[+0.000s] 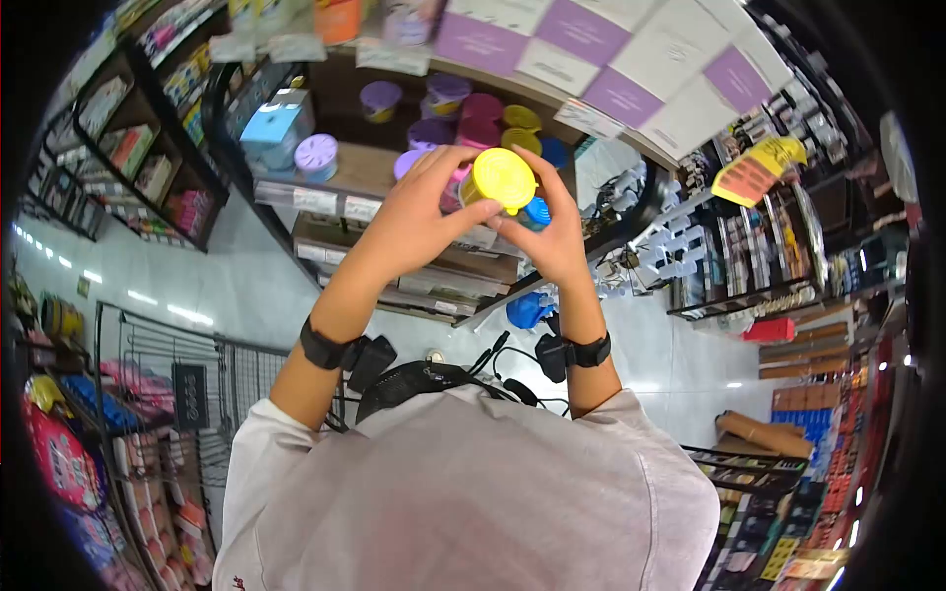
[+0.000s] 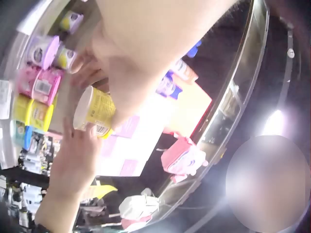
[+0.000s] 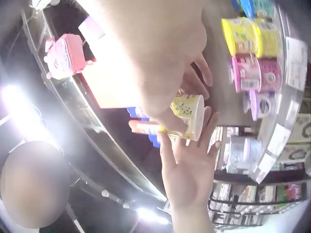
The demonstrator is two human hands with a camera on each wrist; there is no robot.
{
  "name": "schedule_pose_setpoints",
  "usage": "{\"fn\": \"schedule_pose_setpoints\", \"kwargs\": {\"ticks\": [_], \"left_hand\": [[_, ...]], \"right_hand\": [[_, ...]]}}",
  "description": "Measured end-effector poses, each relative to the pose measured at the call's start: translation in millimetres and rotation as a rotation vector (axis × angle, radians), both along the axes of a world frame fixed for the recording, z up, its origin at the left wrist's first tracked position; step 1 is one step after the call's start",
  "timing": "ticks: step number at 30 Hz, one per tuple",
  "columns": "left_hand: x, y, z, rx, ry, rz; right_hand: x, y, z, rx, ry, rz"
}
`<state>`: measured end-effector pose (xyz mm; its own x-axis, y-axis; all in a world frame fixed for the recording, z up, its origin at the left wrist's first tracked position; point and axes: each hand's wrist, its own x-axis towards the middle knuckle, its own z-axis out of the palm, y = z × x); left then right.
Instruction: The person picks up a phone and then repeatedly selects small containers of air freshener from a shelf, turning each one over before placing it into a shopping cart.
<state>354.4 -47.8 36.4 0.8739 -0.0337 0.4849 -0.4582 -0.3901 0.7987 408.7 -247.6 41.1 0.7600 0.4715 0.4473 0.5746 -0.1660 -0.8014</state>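
Note:
A round tub with a yellow lid is held between both hands above the shelf edge. The left hand grips its left side, thumb near the lid's lower rim; the right hand curls round the right side. In the left wrist view the yellow tub shows a printed label and a pale base, with fingers of both hands round it. The right wrist view shows the tub from its other side, gripped likewise.
Purple tubs, dark pink tubs and other yellow ones stand on the curved shelf. A light blue box is at its left. White and purple boxes fill the shelf above. A wire cart stands at lower left.

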Motion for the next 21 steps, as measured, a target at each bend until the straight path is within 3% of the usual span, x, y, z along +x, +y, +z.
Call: {"fn": "schedule_pose_setpoints", "kwargs": {"ticks": [2,7,9,11,15,18,21], "left_hand": [[31.8,-19.5,-1.0,0.073,-0.156,0.011],[80.5,-50.9,-26.6,0.028,-0.070,-0.018],[87.6,-49.9,-32.6,0.222,-0.021,0.065],[87.5,-48.8,-36.1,0.225,-0.030,0.072],[82.3,-44.1,-40.6,0.259,-0.059,0.059],[76.1,-42.6,-36.1,0.397,-0.062,0.130],[75.0,-37.5,-39.3,0.380,-0.022,0.124]], "right_hand": [[19.8,-15.8,-7.4,0.044,0.034,-0.062],[60.0,-37.2,-41.7,-0.055,-0.232,-0.340],[70.8,-40.5,-49.6,-0.034,-0.298,-0.324],[73.1,-43.2,-51.3,-0.137,-0.276,-0.250],[76.9,-42.1,-61.6,-0.039,-0.114,-0.145],[78.9,-39.7,-60.4,-0.061,-0.147,-0.165],[73.4,-31.3,-55.2,-0.062,-0.219,-0.182]]}}
